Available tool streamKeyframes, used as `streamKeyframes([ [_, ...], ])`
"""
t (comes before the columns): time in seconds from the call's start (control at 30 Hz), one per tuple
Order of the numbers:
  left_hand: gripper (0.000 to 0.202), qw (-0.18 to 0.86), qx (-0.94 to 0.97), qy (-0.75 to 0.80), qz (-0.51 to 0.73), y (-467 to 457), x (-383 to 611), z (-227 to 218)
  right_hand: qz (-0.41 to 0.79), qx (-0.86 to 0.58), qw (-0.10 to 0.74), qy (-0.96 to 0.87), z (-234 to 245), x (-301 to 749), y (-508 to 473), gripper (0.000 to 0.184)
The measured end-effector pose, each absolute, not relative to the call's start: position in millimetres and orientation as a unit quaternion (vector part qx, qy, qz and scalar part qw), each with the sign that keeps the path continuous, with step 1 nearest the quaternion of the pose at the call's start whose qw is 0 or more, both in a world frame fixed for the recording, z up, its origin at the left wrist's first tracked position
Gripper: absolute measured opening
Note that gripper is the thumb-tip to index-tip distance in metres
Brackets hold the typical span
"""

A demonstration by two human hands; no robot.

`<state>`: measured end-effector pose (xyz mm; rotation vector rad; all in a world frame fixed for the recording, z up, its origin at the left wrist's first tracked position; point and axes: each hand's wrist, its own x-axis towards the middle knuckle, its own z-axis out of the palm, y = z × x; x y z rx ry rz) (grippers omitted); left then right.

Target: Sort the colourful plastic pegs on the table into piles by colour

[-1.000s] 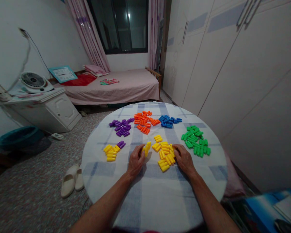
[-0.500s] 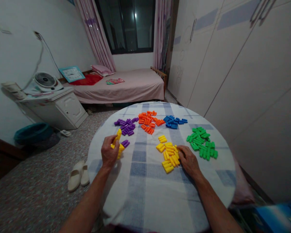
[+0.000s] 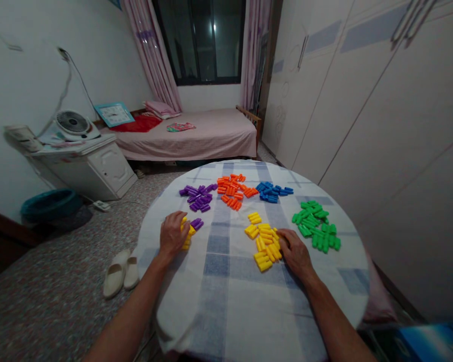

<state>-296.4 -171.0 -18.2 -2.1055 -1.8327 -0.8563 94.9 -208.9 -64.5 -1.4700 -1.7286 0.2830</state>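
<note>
My left hand (image 3: 172, 234) is low over the left part of the round table, its fingers closed on a yellow plastic block (image 3: 183, 220). Just below it lie more yellow blocks (image 3: 187, 243), partly hidden by the fingers, with a few purple blocks (image 3: 197, 224) beside them. At the right edge of a loose yellow pile (image 3: 264, 244), my right hand (image 3: 293, 250) rests with curled fingers, the fingertips closed against a yellow block (image 3: 275, 233). Its palm side is hidden.
Along the far side lie purple (image 3: 199, 197), orange (image 3: 232, 190) and blue (image 3: 272, 191) block piles. A green pile (image 3: 317, 226) is to the right. A checked cloth (image 3: 245, 317) covers the table. Beyond stand a bed (image 3: 211, 133) and a wardrobe (image 3: 392, 151). Slippers (image 3: 115, 274) lie on the floor.
My left hand has lowered the upright yellow block toward the yellow blocks beneath it. My right hand stays at the yellow pile. The view has shifted slightly.
</note>
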Motion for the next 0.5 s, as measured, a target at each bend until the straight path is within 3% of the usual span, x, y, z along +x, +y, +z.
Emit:
streamKeyframes([
  [0.2,0.025,0.085,-0.791,-0.594,-0.118,-162,-267,-14,0.117,-0.583,0.414,-0.689,-62,94,-210,0.028],
  [0.5,0.026,0.056,-0.8,-0.596,-0.042,-147,-262,-10,0.118,-0.585,0.412,-0.688,-61,94,-210,0.028],
])
